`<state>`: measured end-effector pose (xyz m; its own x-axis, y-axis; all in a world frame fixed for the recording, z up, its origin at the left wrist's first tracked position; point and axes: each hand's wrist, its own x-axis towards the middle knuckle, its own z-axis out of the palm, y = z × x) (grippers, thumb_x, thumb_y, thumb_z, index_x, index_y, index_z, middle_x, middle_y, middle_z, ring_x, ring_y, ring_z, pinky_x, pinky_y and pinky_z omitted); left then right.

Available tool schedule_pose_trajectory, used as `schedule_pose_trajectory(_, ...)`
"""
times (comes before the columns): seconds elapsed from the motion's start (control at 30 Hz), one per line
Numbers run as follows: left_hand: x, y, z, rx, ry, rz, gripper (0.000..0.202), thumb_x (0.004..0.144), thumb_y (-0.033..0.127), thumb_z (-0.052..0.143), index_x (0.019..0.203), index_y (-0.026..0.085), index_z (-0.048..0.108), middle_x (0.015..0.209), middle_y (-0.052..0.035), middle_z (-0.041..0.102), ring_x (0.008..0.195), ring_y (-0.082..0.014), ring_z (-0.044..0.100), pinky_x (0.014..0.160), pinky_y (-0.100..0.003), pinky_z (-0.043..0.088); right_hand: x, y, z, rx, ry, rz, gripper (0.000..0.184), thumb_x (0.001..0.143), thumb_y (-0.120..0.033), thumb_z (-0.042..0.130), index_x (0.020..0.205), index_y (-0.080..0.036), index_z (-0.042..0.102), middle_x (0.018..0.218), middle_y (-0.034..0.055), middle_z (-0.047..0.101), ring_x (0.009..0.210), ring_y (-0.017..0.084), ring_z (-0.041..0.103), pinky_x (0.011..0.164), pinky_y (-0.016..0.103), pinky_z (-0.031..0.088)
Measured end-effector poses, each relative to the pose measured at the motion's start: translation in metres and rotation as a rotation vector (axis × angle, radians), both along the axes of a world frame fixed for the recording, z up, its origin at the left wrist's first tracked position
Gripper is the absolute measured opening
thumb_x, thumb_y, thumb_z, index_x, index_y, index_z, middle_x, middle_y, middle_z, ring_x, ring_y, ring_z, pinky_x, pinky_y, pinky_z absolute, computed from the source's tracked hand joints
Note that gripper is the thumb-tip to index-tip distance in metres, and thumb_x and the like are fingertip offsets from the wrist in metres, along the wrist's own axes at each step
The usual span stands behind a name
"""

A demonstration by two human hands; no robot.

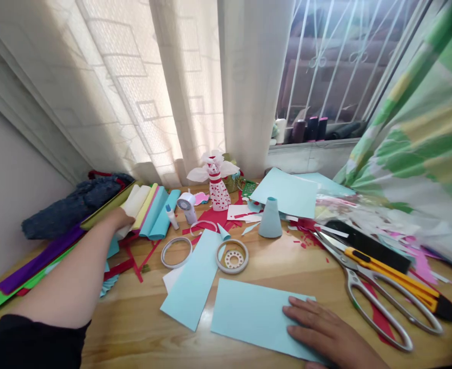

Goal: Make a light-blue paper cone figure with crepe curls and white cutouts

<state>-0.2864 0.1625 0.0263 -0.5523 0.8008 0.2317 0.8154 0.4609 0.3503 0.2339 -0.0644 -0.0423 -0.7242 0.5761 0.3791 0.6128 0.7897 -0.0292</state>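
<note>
My left hand (119, 219) reaches across to the row of folded paper at the left. Its curled fingers close over a white paper roll (137, 199), with the fingertips partly hidden. Beside that roll lie a yellow roll (146, 205) and light blue rolls (165, 218). My right hand (318, 328) lies flat, fingers extended, on the right end of a light blue paper sheet (252, 312). A narrower light blue strip (193, 282) rests at an angle to its left. Behind the sheet stands a light blue paper cone (271, 220).
Two tape rolls, one left (176, 252) and one right (231, 256), flank the blue strip. Large scissors (368, 287) and a yellow cutter (395, 279) lie at right. A spotted paper figure (219, 192), a glue bottle (171, 217) and a small fan (188, 207) stand further back.
</note>
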Motion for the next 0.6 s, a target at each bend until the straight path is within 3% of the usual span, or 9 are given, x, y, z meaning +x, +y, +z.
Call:
schedule_pose_trajectory(0.1,-0.006,0.004,0.007,-0.162,-0.046,0.052,0.033,0.087,0.032,0.055,0.115,0.015,0.054,0.115,-0.0080,0.057,0.098,-0.0218,0.059,0.080,-0.040,0.051,0.003,0.002,-0.006,-0.005,0.013,0.003,0.035,0.079,-0.043,0.063,0.110,-0.027,0.067,0.119,0.0026,0.064,0.109,0.025,0.061,0.087,0.034,0.054)
schedule_pose_trajectory(0.17,-0.013,0.003,0.017,-0.187,-0.045,0.076,0.033,0.088,0.032,0.055,0.115,0.015,0.054,0.115,-0.0083,0.057,0.098,-0.0218,0.059,0.081,-0.041,0.051,0.005,0.004,-0.011,0.013,0.021,0.030,0.037,0.078,-0.043,0.064,0.112,-0.028,0.066,0.120,0.0026,0.064,0.109,0.025,0.061,0.086,0.033,0.054)
schedule_pose_trajectory(0.27,-0.022,-0.001,0.037,-0.118,-0.022,0.091,0.032,0.088,0.032,0.054,0.115,0.015,0.054,0.115,-0.0085,0.057,0.097,-0.0214,0.059,0.081,-0.041,0.051,0.010,0.009,-0.021,0.031,0.041,0.084,0.041,0.077,-0.041,0.066,0.116,-0.028,0.064,0.121,0.0024,0.063,0.108,0.025,0.061,0.087,0.032,0.053)
schedule_pose_trajectory(0.4,-0.023,-0.005,0.059,0.091,0.028,0.051,0.035,0.088,0.032,0.054,0.118,0.015,0.052,0.118,-0.0090,0.056,0.099,-0.0220,0.058,0.082,-0.042,0.050,0.015,0.014,-0.032,-0.008,0.082,0.122,0.047,0.077,-0.038,0.067,0.123,-0.031,0.059,0.125,0.0015,0.060,0.112,0.025,0.058,0.092,0.031,0.050)
schedule_pose_trajectory(0.5,-0.014,-0.004,0.059,0.158,0.050,-0.015,0.036,0.088,0.032,0.053,0.120,0.016,0.051,0.120,-0.0095,0.054,0.100,-0.0221,0.057,0.082,-0.042,0.050,0.017,0.014,-0.038,0.003,0.072,0.134,0.050,0.078,-0.035,0.066,0.126,-0.032,0.056,0.126,0.0008,0.059,0.113,0.024,0.058,0.092,0.031,0.050)
schedule_pose_trajectory(0.6,0.000,-0.001,0.042,0.061,0.034,-0.084,0.034,0.088,0.031,0.054,0.118,0.016,0.052,0.116,-0.0087,0.057,0.097,-0.0208,0.059,0.080,-0.040,0.051,0.020,0.016,-0.043,0.037,0.034,0.118,0.051,0.078,-0.036,0.065,0.127,-0.032,0.055,0.127,0.0004,0.058,0.112,0.026,0.058,0.089,0.034,0.052)
